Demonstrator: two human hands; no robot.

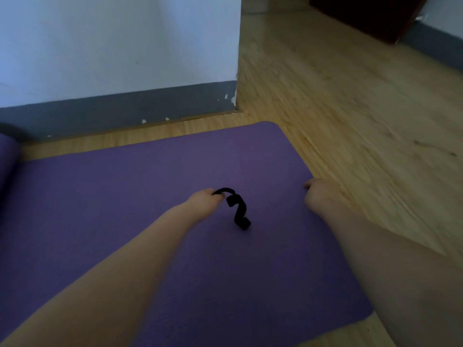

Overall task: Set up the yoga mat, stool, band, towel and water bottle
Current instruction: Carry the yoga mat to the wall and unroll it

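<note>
Purple mat [125, 209] lies flat on the wood floor [350, 108], its far edge running near the grey skirting [112, 113] of a white wall [112, 41]. At the far left, the mat's other end [7, 156] stands up as a roll or fold; which of the two cannot be told. The near-right corner of the mat reaches the floor beside the person's right forearm.

Left hand [206, 197] is over the middle of the mat, fingers curled, pinching one end of a black band [238, 211]. The band arches out of the fingers and hangs in a loose zigzag, its lower end at or just above the mat surface; contact cannot be confirmed.

Right hand [317, 192] is at the mat's right edge, fingers curled under. Whether it grips the edge or only rests there is not visible.

A dark object [370, 13] stands on the floor at the far right, too blurred to identify.
</note>
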